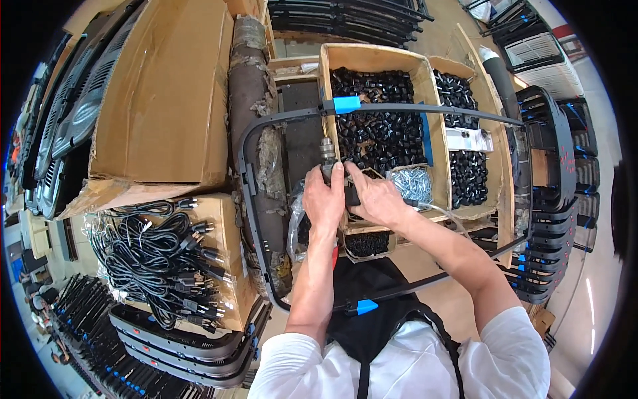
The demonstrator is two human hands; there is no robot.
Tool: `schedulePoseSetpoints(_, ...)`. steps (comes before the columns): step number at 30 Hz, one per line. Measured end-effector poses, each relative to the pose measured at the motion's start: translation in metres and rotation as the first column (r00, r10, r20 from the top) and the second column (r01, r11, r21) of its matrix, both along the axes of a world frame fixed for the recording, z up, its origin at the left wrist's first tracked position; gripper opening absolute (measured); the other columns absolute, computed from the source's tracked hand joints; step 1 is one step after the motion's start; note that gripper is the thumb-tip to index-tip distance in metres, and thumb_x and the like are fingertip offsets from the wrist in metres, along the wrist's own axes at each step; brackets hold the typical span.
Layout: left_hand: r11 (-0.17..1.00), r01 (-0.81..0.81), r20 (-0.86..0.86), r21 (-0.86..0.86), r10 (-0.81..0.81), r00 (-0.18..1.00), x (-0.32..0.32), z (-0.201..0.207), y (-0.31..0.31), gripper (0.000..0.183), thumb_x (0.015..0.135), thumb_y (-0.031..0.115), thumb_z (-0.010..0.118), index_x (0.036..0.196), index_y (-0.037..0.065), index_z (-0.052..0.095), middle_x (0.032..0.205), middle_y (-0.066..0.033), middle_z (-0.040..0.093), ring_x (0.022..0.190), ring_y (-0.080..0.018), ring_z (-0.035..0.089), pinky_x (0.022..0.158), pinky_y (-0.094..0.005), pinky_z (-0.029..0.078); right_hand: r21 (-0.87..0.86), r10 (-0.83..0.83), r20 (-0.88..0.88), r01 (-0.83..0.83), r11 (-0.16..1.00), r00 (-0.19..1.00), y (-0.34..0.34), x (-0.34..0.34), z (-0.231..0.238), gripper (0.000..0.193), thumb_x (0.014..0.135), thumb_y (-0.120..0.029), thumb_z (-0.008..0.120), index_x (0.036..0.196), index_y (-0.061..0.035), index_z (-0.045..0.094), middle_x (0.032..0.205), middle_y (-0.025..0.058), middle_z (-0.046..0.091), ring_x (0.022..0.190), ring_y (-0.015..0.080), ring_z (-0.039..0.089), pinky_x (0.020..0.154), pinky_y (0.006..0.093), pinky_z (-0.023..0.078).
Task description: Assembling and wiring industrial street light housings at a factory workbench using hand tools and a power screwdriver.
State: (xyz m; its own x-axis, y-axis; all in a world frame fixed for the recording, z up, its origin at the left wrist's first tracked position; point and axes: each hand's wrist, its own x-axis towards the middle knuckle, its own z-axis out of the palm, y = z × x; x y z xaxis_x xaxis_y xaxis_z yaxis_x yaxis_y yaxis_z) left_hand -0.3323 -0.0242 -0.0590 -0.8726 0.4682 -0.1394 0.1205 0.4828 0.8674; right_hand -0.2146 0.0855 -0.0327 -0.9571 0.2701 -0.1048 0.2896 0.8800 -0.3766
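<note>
Two bare hands meet at the centre of the view, both closed around one small power tool (330, 174), a dark-bodied driver whose metal chuck and bit point away from the person, toward the top of the picture. The left hand (323, 201) wraps the tool's body from the left, fingers curled over its top; the right hand (373, 197) comes in from the right, palm down, its fingers pressed over the dark grip just beside the left hand, so the two are touching or very nearly so. The tool's long axis runs roughly straight ahead of the person, and its tip sits just beside the near left corner of an open cardboard box of small black plastic parts (376, 126). A clear bag of silver screws (412, 183) lies just right of the right hand, nearer to it than to the left. A large black rounded frame (247, 174) with blue clips (346, 104) rings the whole work area, its far rail crossing above the box and its near rail crossing under the forearms. Left of the frame, well apart from the hands, a pile of black power cords (159, 256) rests on a carton. Whether the bit touches anything cannot be told.
</note>
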Motion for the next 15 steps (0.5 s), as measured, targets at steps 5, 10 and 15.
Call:
schedulePoseSetpoints(5,0.996,-0.004,0.190,0.085,-0.013,0.982,0.002,-0.010,-0.001,0.049,0.103,0.046,0.065,0.106,-0.002,0.070,0.097,-0.0252,0.072,0.092,-0.0454,0.068,0.086,-0.0490,0.053,0.049,-0.036,0.138,0.030,0.998,0.990,-0.008,-0.002,0.019,0.119,0.074,-0.026,0.091,0.164,0.0051,0.020,0.100,0.0239,0.072,0.082,0.0404,0.075,0.071,0.0463,0.061)
schedulePoseSetpoints(10,0.995,-0.002,0.267,0.101,-0.025,0.963,-0.003,-0.016,-0.003,0.047,0.104,0.045,0.064,0.107,-0.002,0.070,0.101,-0.0257,0.073,0.097,-0.0461,0.069,0.088,-0.0496,0.053,0.203,-0.069,0.234,0.021,0.979,0.970,-0.021,-0.013,0.042,0.116,0.074,-0.029,0.091,0.162,0.0078,0.026,0.091,0.0201,0.072,0.073,0.0380,0.074,0.067,0.0440,0.061)
schedulePoseSetpoints(15,1.000,0.005,0.125,-0.030,-0.001,0.992,0.007,-0.001,0.009,0.049,0.104,0.045,0.063,0.109,-0.003,0.070,0.106,-0.0267,0.072,0.103,-0.0464,0.069,0.090,-0.0520,0.052,0.050,-0.021,0.042,0.019,0.999,0.999,0.003,0.005,0.014,0.112,0.072,-0.026,0.090,0.162,0.0014,0.029,0.092,0.0210,0.072,0.076,0.0391,0.074,0.070,0.0473,0.062)
